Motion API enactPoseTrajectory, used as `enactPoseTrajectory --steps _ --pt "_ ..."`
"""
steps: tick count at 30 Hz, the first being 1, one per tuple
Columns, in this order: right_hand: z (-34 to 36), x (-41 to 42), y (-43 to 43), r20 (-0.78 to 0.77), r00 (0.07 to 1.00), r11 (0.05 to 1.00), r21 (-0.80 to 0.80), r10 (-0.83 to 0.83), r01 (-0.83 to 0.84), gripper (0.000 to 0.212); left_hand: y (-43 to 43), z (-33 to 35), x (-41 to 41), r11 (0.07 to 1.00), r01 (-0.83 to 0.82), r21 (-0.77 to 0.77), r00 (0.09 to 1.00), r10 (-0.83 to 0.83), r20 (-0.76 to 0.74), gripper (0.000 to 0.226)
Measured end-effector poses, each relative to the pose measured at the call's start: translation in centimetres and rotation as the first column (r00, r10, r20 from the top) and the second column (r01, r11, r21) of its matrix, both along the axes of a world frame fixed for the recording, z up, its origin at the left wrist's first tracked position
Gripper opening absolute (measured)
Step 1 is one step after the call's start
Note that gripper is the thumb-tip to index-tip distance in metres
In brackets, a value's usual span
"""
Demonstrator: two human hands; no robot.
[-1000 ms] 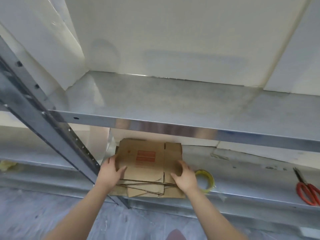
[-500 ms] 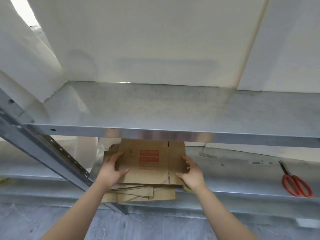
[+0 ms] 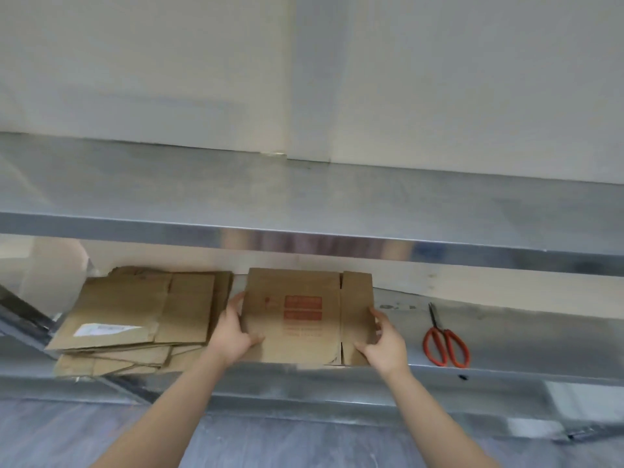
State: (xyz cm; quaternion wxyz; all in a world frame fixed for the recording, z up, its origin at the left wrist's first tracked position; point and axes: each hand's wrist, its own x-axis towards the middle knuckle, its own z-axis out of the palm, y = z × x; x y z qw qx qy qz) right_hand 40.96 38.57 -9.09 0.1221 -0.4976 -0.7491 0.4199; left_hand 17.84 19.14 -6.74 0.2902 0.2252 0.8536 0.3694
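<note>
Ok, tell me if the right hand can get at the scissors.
Probably yes: the scissors lie on the same shelf beside the right hand, bare metal between them. It grips the box, though, and must let go first.

Of the person only two arms show: the left forearm (image 3: 169, 407) and the right forearm (image 3: 439, 417) are slim and bare along their whole visible length, down to the lower edge of the view. The left grip (image 3: 233, 332) and the right grip (image 3: 385, 346) are bare hands with slender fingers and one plainly visible thumb each. Blur hides finer detail such as the nails.
</note>
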Motion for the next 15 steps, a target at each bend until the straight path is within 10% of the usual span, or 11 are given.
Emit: enactPoseTrajectory --steps 6,15 --pt "0.8 6.2 5.0 0.004 1.000 0.999 -0.010 -0.031 0.031 0.077 6.0 -0.1 7.0 0.998 -0.062 -0.007 0.995 0.063 0.082 0.097" --pt "0.8 8.5 8.1 -0.327 0.943 0.887 -0.452 -0.067 -0.093 0.076 9.4 -0.3 10.2 0.987 -0.042 0.157 0.989 0.019 0.144 0.065"
